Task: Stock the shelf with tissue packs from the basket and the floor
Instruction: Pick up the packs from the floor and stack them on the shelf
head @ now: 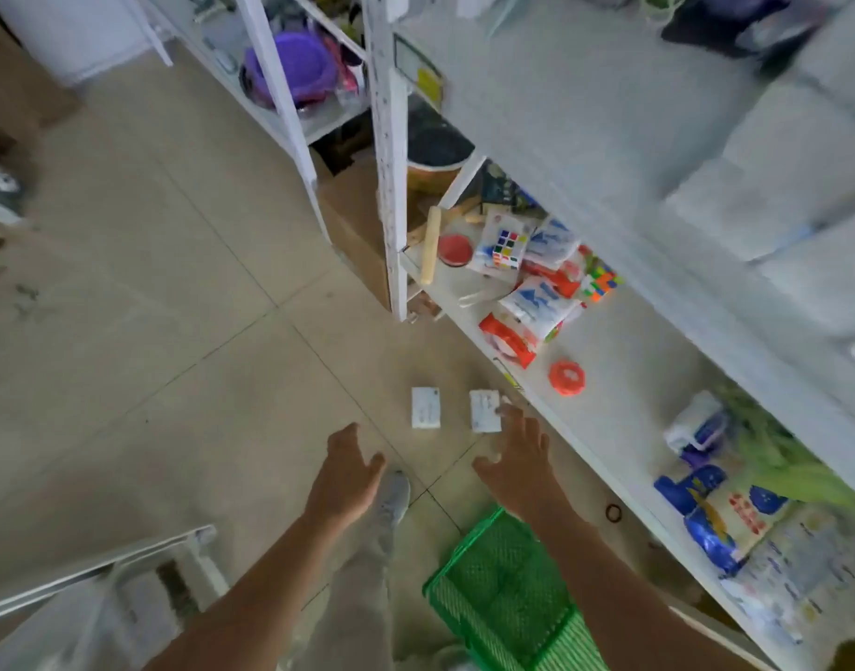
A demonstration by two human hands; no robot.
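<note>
Tissue pack (483,411) just beyond right grip (520,460)

on the floor (173,331), the left pack (425,407) lies just beside the right pack (481,413); basket (503,593) at their 5 o'clock, shelf (624,404) at 3 o'clock.

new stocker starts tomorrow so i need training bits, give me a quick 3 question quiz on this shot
1. How many packs lie on the floor?
2. True or false: the left hand holds nothing.
3. Which hand is nearer a pack? A left hand, B right hand
Key: 1 two; 2 true; 3 B
</note>
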